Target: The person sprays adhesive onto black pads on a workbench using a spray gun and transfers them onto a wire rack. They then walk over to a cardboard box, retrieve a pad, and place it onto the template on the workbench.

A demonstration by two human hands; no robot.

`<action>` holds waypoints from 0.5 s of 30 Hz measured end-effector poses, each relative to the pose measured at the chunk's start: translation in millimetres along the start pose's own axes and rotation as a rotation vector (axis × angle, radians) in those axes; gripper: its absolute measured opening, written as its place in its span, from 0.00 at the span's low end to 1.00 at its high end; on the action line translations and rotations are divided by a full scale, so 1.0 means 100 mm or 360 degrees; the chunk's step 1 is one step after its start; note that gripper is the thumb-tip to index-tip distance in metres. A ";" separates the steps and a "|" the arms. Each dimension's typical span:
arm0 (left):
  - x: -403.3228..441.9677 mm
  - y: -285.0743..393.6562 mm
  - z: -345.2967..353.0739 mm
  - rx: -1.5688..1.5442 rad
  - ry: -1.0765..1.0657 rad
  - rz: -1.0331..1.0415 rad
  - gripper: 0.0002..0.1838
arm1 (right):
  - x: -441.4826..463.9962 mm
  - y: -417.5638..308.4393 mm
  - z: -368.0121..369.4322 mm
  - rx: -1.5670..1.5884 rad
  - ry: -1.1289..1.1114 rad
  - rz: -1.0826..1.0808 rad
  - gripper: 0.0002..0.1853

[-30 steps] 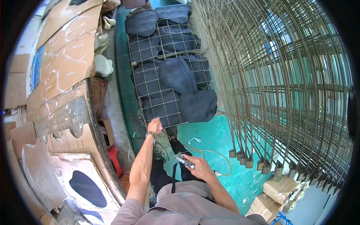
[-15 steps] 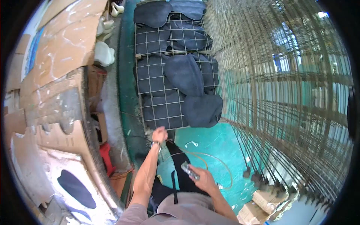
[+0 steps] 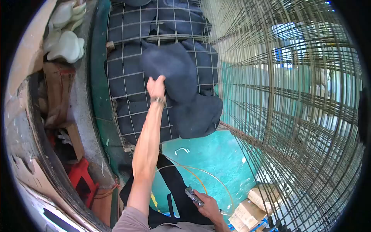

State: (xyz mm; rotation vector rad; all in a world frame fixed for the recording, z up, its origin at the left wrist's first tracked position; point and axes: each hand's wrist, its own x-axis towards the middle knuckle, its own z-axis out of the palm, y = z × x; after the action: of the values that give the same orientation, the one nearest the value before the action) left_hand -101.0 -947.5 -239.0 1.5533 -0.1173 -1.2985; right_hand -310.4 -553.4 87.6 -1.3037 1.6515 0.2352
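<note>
My left hand (image 3: 156, 88) reaches forward over a wire rack, its fingers closed at the lower left edge of a dark grey, rounded foam-like pad (image 3: 170, 65). That pad lies on top of the rack's wire grid (image 3: 127, 85). Another dark pad (image 3: 199, 116) overlaps it at the near right corner, and several more lie under the wires. Low in front of my body, my right hand (image 3: 210, 208) is wrapped round a small silvery metal hand tool (image 3: 194, 196), whose exact kind I cannot make out. A thin hose (image 3: 220, 181) curves across the floor close to this hand.
Tall stacked wire grids (image 3: 270, 77) rise along the right. Cardboard boxes (image 3: 247, 212) sit at lower right on the green floor (image 3: 208, 154). Left are pale moulded shapes (image 3: 67, 46) on a ledge and a red plastic stool (image 3: 83, 179). A white hook-shaped piece (image 3: 181, 150) lies ahead.
My left hand has moved forward from the rack's near edge to the loose pad on top. My view has shifted closer to the rack. The right hand keeps the metal tool.
</note>
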 end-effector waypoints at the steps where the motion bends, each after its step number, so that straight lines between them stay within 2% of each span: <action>1: -0.33 0.27 -0.01 -0.0677 -0.0078 -0.0115 0.12 | 0.01 -0.05 -0.01 0.0008 -0.0023 0.0019 0.32; 2: -0.46 0.30 -0.18 -0.0819 -0.0149 -0.0079 0.10 | -0.01 -0.12 -0.03 0.0018 -0.0052 0.0042 0.30; 3: -0.89 0.71 -0.18 -0.1035 -0.0184 0.0035 0.17 | -0.02 -0.19 -0.06 0.0030 -0.0044 0.0031 0.30; 4: -1.20 1.04 -0.21 -0.1022 -0.0280 0.0120 0.27 | -0.01 -0.27 -0.11 0.0033 -0.0056 0.0013 0.30; 5: -1.46 1.31 -0.22 -0.1027 -0.0299 0.0155 0.32 | -0.02 -0.34 -0.14 0.0037 -0.0070 -0.0003 0.31; 7: -1.86 1.71 -0.15 -0.1045 -0.0305 0.0234 0.34 | -0.03 -0.45 -0.21 0.0040 -0.0078 -0.0013 0.31; 9: -2.02 1.85 -0.07 -0.1008 -0.0346 0.0251 0.35 | -0.03 -0.52 -0.25 0.0041 -0.0087 -0.0018 0.31; 15: -1.84 1.81 0.54 -0.1012 -0.0516 0.0105 0.21 | -0.03 -0.52 -0.31 0.0042 -0.0030 -0.0015 0.31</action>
State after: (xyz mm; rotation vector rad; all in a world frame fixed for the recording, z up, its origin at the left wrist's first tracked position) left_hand -124.2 -943.2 23.5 0.7924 0.0406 -1.3561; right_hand -284.7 -592.7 125.7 -1.2854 1.6268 0.2185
